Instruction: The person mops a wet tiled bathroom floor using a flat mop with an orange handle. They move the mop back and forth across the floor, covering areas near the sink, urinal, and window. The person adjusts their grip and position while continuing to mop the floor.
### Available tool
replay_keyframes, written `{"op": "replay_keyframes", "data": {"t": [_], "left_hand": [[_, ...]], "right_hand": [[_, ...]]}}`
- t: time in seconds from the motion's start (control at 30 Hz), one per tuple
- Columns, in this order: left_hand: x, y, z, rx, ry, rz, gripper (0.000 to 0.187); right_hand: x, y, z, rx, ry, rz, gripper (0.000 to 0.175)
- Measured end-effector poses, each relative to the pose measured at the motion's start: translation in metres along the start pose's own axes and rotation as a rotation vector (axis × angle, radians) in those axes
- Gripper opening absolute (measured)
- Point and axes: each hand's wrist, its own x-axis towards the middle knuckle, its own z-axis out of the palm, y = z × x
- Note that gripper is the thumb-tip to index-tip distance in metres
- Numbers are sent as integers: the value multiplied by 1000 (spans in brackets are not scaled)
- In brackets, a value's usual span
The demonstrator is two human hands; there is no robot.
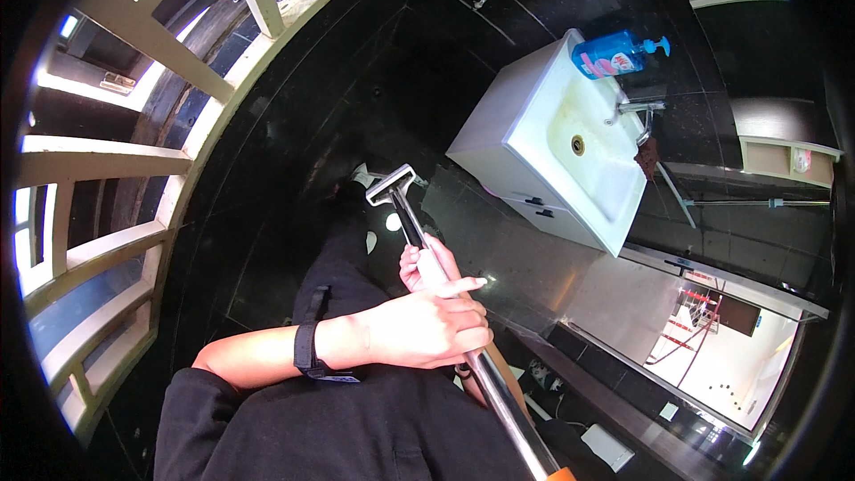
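Observation:
A long shiny metal pole (497,394) runs diagonally in front of my body, with a T-shaped metal end piece (391,186) at its upper end and an orange part (561,474) at the bottom edge. My left hand (431,327), with a black strap at its wrist, is wrapped around the pole. Just above it, my right hand (431,267) grips the narrower section, partly hidden behind the left. The T-shaped piece hangs over the dark tiled floor near my feet. Whether it is a head or a handle cannot be told.
At the right stands a white washbasin cabinet (514,113) with a faucet (641,107), a blue pump bottle (611,55) and a dark brown cloth (646,158). A pale wooden lattice (177,180) curves along the left. Lower right, a doorway (768,374) opens to a bright room.

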Motion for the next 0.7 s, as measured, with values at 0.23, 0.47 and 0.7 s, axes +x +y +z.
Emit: {"op": "replay_keyframes", "data": {"t": [0.23, 0.47, 0.7], "left_hand": [[11, 3, -3, 46, 71, -15, 21], [28, -14, -13, 98, 101, -129, 27], [42, -26, -21, 33, 186, -193, 23]], "right_hand": [[-21, -9, 30, -86, 58, 98, 34], [15, -32, 22, -205, 341, -257, 29], [36, -54, 31, -282, 276, -360, 29]]}}
